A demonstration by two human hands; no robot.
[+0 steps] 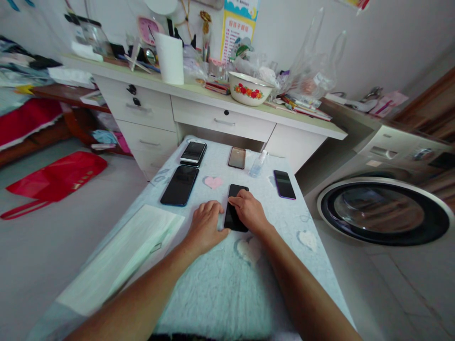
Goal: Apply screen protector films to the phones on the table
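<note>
A black phone (235, 219) lies face up on the cloth-covered table (213, 293), in front of me. My left hand (207, 226) rests at its left side, fingers apart, with the thumb by the phone's lower left edge. Over the upper part of the screen, my right hand (248, 208) has its fingers pressed together on the glass; a small light-coloured bit shows at the fingertips, too small to make out. Farther up the table are a larger dark phone (179, 185), stacked phones (194, 152), a phone case (237, 157), a clear spray bottle (258, 164) and a purple-edged phone (284, 184).
A folded pale cloth (124, 260) covers the table's left side. Behind stands a white desk (220, 121) with a floral bowl (250, 88), a paper roll (169, 59) and plastic bags. A washing machine (380, 189) is at the right, a red bag (60, 177) on the floor at left.
</note>
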